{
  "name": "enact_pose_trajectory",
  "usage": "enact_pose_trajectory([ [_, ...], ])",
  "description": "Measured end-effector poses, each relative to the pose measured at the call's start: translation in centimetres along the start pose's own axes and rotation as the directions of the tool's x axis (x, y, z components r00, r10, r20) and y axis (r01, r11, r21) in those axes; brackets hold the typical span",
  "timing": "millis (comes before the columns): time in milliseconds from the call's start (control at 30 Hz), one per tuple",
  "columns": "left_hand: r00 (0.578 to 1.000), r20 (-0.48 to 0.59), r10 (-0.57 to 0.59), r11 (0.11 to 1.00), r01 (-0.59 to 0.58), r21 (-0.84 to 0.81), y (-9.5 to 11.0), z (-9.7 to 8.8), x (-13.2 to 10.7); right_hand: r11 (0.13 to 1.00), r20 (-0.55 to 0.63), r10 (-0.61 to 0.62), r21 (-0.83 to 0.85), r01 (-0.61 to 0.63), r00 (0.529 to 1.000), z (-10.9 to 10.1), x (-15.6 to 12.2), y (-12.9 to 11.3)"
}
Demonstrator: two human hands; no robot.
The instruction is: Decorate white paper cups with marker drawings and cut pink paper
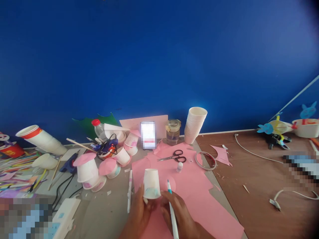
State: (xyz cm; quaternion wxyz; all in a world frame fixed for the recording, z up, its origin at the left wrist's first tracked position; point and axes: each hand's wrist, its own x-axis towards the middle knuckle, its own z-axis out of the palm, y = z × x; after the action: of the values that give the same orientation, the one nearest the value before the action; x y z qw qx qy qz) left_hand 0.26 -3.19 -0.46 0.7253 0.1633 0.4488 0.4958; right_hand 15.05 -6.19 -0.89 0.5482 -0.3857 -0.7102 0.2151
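My left hand point(140, 209) grips a small white paper cup point(151, 179) near its lower end; the wider end faces down and faint teal marks show there. Between the fingers of my right hand point(179, 209) is a white marker point(172, 217) with a teal collar, its tip pointing up and away, just right of the cup. Both hands are above pink paper point(196, 196). Beyond them lie scissors point(175, 156) with dark handles and a small white cap-like piece point(179, 167). Another white marker point(130, 191) rests left of my left hand.
A lit phone point(148, 134) stands beside a lidded glass jar point(172, 131) and a tall cup stack point(195, 124). A tape roll point(205, 161) lies right. Leftward are pink-topped cups point(87, 167), a blue glue gun point(69, 163) and a power strip point(65, 217). Cables cross the brown table point(239, 196).
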Motion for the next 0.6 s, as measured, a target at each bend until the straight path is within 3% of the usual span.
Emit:
enact_pose_trajectory([
  [200,0.998,0.035,0.061,0.998,-0.061,0.009,0.0,0.5,-0.2,0.999,-0.015,-0.013,0.034,0.014,1.000,0.1,0.6,0.1],
  [400,0.996,0.082,0.044,0.998,-0.048,0.044,0.1,-0.7,0.6,0.999,-0.036,-0.012,0.033,0.013,0.999,-0.3,0.9,0.3],
  [600,0.995,0.094,0.024,0.999,-0.026,0.018,0.5,0.0,0.3,0.995,-0.010,0.059,0.075,-0.058,0.998,-0.1,0.5,0.6],
])
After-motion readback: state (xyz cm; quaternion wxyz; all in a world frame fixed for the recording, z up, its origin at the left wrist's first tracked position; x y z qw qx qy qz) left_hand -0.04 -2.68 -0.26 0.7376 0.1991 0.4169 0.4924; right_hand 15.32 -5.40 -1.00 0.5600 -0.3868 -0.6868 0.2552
